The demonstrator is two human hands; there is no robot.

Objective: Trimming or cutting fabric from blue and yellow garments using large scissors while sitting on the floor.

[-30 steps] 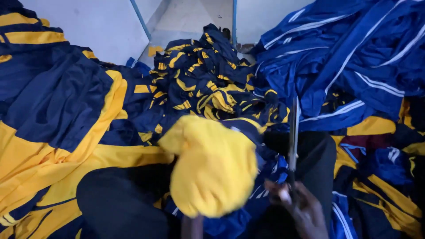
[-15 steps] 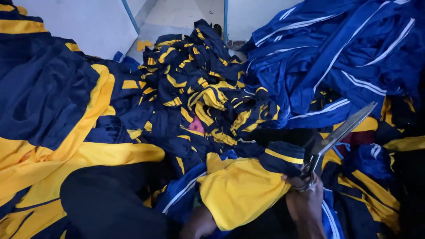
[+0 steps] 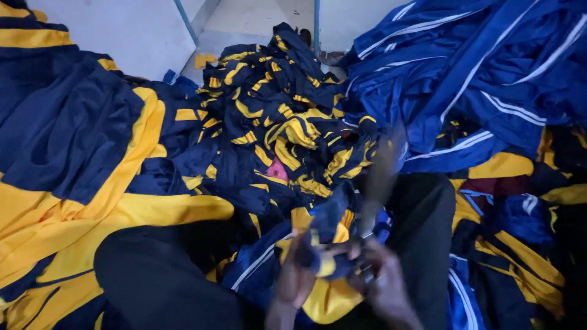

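Yellow-navy garment [image 3: 327,269] in both grips; left hand [image 3: 293,284], right hand [image 3: 382,287], scissors [image 3: 379,177] motion-blurred.

I am seeing my left hand [image 3: 293,278] and right hand [image 3: 382,284] lying side by side on a folded garment [image 3: 327,269] over my lap, scissors [image 3: 379,177] rising above the right, clothing heaps [image 3: 275,128] spreading behind.

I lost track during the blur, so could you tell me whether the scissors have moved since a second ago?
Yes. The scissors, in the right hand, swung left from beside the blue pile to over the dark lap.
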